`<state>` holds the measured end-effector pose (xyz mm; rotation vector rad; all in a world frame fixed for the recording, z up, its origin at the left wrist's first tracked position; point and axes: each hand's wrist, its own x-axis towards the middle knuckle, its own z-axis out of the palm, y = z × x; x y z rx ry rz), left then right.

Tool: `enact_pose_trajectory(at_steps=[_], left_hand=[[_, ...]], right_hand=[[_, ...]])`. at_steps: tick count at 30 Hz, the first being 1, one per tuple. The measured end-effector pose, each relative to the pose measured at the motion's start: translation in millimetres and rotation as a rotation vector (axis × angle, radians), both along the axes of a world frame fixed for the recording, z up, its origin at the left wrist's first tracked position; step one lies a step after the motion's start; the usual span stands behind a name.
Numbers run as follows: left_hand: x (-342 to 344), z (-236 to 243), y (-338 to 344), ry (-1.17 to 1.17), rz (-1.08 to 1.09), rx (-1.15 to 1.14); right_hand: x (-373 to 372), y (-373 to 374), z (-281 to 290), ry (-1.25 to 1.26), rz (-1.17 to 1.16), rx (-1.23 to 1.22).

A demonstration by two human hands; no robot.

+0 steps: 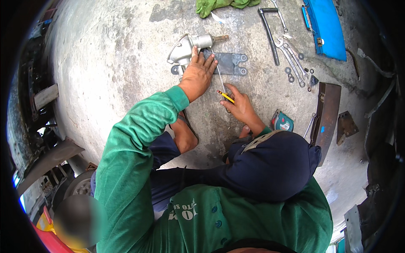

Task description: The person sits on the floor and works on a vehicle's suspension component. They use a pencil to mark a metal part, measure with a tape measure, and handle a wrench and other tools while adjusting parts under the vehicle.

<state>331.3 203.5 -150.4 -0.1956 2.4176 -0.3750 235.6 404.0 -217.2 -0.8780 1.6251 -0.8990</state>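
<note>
A silver metal housing with a short brownish shaft lies on the concrete floor. Against it rests a flat dark grey bracket, with two round eyes at its right end. My left hand is laid over both parts, fingers extended and slightly apart. Just below the bracket, my right hand is closed around a yellow pencil. A thin shiny rod runs from the right hand up to the left fingertips. Its lower end is partly hidden by my fingers, so I cannot tell its kind.
To the right lie several wrenches, a black L-shaped handle and loose washers. Beyond them are a blue metal box and a rusty steel channel. A teal tape measure sits by my knee; a green cloth lies ahead.
</note>
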Motion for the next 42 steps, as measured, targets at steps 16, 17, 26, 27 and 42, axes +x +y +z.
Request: enact_pose_trajectory(at_steps=[16, 17, 26, 27, 42], left_hand=[[1.9, 2.5, 4.8, -0.01, 0.016, -0.01], [0.7, 2.3, 5.6, -0.006, 0.017, -0.013], [-6.9, -2.3, -0.3, -0.049, 0.12, 0.181], [-9.3, -2.3, 0.5, -0.097, 0.103, 0.118], [5.0, -23.2, -9.8, -0.074, 0.034, 0.053]], right_hand=[[-125.6, -4.5, 122.0, 0.132, 0.295, -0.022], [-145.0, -6.8, 147.7, 0.195, 0.348, 0.023], [-122.7, -13.7, 354.8, 0.934, 0.551, -0.527], [-102.7, -10.9, 370.4, 0.963, 0.558, -0.559], [-50.9, -27.0, 327.0, 0.712, 0.9, -0.299]])
